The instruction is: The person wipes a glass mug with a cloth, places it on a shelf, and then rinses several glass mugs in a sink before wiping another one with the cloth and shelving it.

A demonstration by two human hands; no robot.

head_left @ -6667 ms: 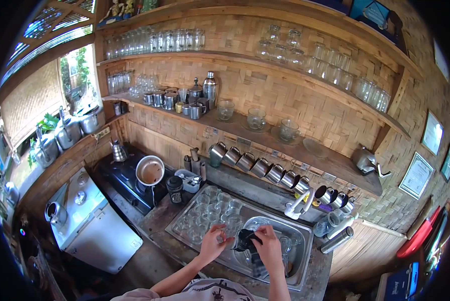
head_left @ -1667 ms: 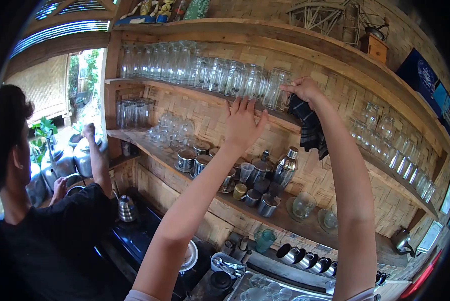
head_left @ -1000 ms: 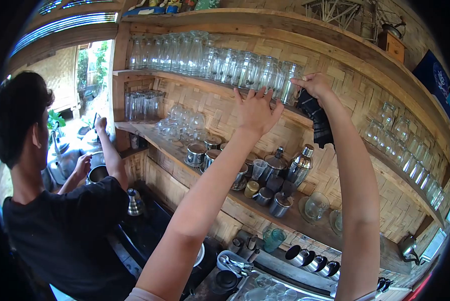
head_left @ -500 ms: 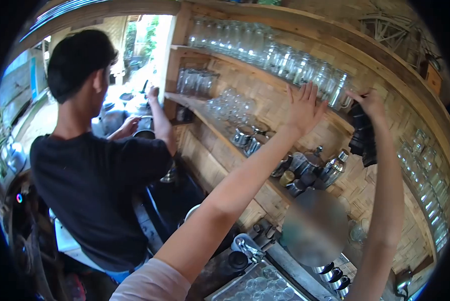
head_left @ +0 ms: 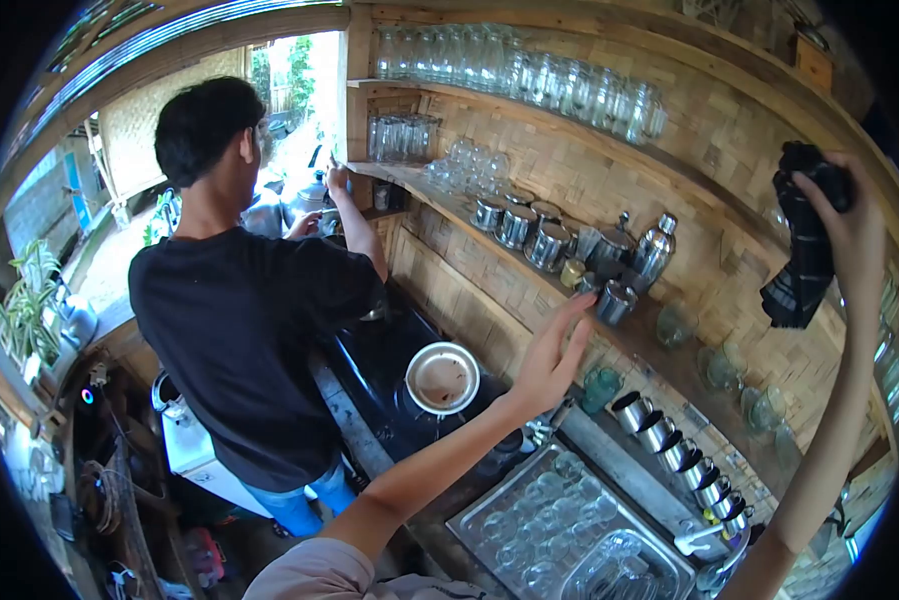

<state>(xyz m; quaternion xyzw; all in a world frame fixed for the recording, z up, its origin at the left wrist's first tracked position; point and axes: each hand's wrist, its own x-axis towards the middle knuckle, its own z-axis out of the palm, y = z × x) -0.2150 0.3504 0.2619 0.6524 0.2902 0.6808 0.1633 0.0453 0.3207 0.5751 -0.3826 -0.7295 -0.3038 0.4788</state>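
My right hand [head_left: 851, 205] is raised at the upper right, its fingers closed round a bunched black cloth [head_left: 801, 262] with thin pale lines. The cloth hangs down beside the upper shelf [head_left: 704, 165]. Nothing is in my left hand [head_left: 554, 358], which is stretched forward with its fingers apart. It is nearest to the metal cups [head_left: 616, 302] at the edge of the lower shelf. Glass jars [head_left: 569, 88] stand in a row on the upper shelf. On the lower shelf, a steel shaker [head_left: 655, 250] stands upright beside several metal mugs [head_left: 517, 226].
At the left a person in a black shirt [head_left: 254, 340] works with kettles [head_left: 304, 195]. A pot [head_left: 442, 378] sits on the black counter. Below my arms, a sink [head_left: 469, 518] holds many glasses, with a faucet [head_left: 697, 540] at its right. Black-and-silver mugs [head_left: 679, 455] hang behind it.
My right hand has moved up and right with the black cloth, away from the jars. My left hand has come down from the upper shelf. The view has tilted lower, showing the sink.
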